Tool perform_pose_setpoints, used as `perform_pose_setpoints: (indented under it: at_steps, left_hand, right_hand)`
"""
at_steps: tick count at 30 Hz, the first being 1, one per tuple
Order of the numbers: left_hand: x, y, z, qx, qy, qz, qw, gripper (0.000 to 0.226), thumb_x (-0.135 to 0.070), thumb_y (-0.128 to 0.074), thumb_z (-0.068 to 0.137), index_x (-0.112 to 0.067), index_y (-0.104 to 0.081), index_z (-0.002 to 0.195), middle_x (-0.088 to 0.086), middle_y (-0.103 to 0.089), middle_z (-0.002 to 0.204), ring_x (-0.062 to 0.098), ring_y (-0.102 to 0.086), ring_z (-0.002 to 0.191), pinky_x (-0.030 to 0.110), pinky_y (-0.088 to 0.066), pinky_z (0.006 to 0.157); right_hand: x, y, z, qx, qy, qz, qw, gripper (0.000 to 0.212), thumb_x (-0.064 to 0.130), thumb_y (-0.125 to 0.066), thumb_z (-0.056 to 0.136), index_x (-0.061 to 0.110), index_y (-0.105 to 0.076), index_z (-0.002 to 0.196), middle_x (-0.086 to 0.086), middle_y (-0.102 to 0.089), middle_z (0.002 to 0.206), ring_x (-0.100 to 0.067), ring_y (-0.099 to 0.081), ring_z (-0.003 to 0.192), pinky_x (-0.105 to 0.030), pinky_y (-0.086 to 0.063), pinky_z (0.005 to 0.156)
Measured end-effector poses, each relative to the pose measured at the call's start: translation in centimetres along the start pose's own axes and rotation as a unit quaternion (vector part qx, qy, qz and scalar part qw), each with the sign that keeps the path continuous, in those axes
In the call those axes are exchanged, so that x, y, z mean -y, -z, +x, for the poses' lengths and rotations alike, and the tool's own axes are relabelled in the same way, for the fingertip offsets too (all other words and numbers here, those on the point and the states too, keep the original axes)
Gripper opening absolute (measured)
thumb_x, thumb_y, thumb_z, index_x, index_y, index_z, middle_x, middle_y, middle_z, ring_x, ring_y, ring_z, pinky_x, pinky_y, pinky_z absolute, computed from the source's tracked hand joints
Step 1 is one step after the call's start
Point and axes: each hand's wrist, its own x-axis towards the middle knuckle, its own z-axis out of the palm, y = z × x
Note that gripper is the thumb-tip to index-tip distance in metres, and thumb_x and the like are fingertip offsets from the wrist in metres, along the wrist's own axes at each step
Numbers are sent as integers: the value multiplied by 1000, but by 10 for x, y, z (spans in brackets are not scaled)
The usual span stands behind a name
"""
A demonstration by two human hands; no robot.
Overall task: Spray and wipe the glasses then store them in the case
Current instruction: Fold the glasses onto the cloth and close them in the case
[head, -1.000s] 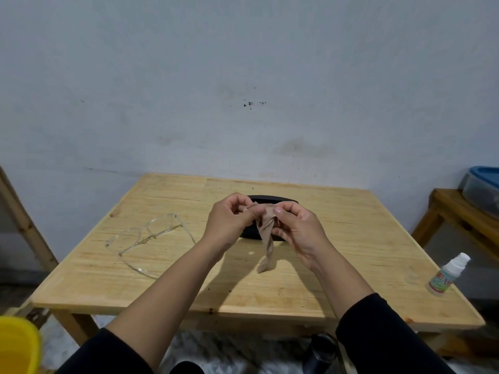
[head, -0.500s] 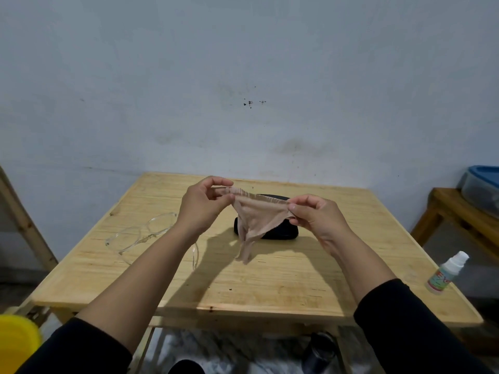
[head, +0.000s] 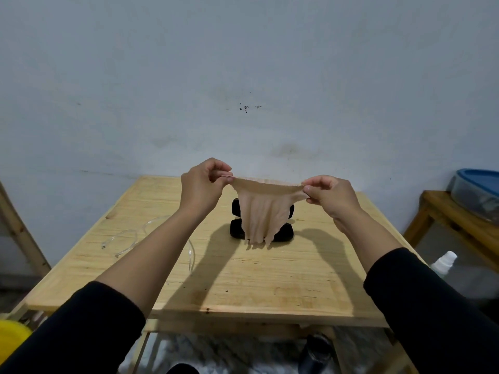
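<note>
a beige cloth (head: 266, 209) is pinched taut by left hand (head: 201, 186) and right hand (head: 330, 197) above the black case (head: 235, 230).

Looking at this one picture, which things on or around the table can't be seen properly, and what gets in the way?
In the head view:
- Black case: its middle is hidden behind the hanging cloth, so open or closed cannot be told.
- Clear glasses: partly covered by the left forearm.
- Spray bottle: only its white top shows; the right sleeve hides the rest.
- Blue-lidded box: cut off by the right edge.
- Yellow object: cut off by the left edge.
</note>
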Motion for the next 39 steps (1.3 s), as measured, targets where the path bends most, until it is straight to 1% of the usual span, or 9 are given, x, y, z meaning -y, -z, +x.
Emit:
perform_pose_setpoints:
  at_steps: [5,11,15,20,24,27,31,35,39]
  left_hand:
    - [-5,0,-15,7,-61,-9,998,16,-5,-64,82,-20,-66,88,-19,-66,76,-15,-60,75,0,-41,70]
    - [53,3,-97,151,-137,80,976,21,0,-69,78,-17,-68,90,-8,-71,80,-15,-61,81,2,-45,73]
    - [75,6,-136,229,-145,115,956,15,-4,-70,76,-13,-70,88,-3,-73,84,4,-66,78,4,-44,70]
    - [85,13,-150,257,-162,161,939,19,-2,-66,79,-16,-69,91,2,-72,83,14,-67,77,18,-49,69]
    - [82,20,-148,305,-173,153,924,19,-5,-68,79,-17,-70,94,-3,-72,86,-2,-64,77,2,-43,73]
    - [75,26,-138,291,-161,141,932,18,-30,-70,80,-25,-69,97,-10,-71,93,-1,-63,86,13,-48,78]
    - [69,7,-121,229,-160,191,941,18,-25,-60,88,-19,-67,104,-4,-71,101,13,-64,92,23,-48,80]
    - [78,-25,-113,245,-113,237,933,26,-28,-46,93,-25,-57,117,-4,-66,112,17,-60,100,23,-46,78]
    - [87,-34,-104,247,-82,275,926,25,-27,-48,93,-22,-56,116,4,-61,108,20,-57,92,24,-41,75]
  right_hand:
    - [-8,3,-14,3,49,2,999,24,1,-62,85,23,-68,77,2,-66,76,-14,-62,70,-28,-53,76]
    - [-65,1,-79,114,31,-118,986,24,5,-66,84,27,-68,74,3,-68,74,-3,-62,65,-19,-48,68]
    - [-90,1,-110,162,52,-224,960,15,13,-67,84,28,-68,81,10,-68,86,-1,-60,81,-6,-41,70]
    - [-97,6,-128,167,75,-242,953,11,15,-66,85,25,-71,86,12,-68,89,1,-59,85,0,-38,73]
    - [-92,10,-133,205,77,-244,945,9,18,-70,82,23,-73,88,11,-70,88,0,-63,84,-9,-46,77]
    - [-86,13,-129,183,66,-213,958,10,24,-69,82,24,-73,91,11,-71,93,-4,-65,87,-16,-50,77]
    - [-82,-7,-106,105,68,-283,951,24,23,-56,90,17,-68,110,2,-68,112,-10,-60,101,-17,-42,85]
    - [-85,-42,-91,125,77,-350,925,35,21,-49,94,16,-54,129,-3,-56,133,-16,-51,121,-23,-36,99]
    - [-93,-56,-82,151,104,-400,898,35,20,-48,95,9,-54,127,-9,-57,131,-23,-48,121,-28,-35,101]
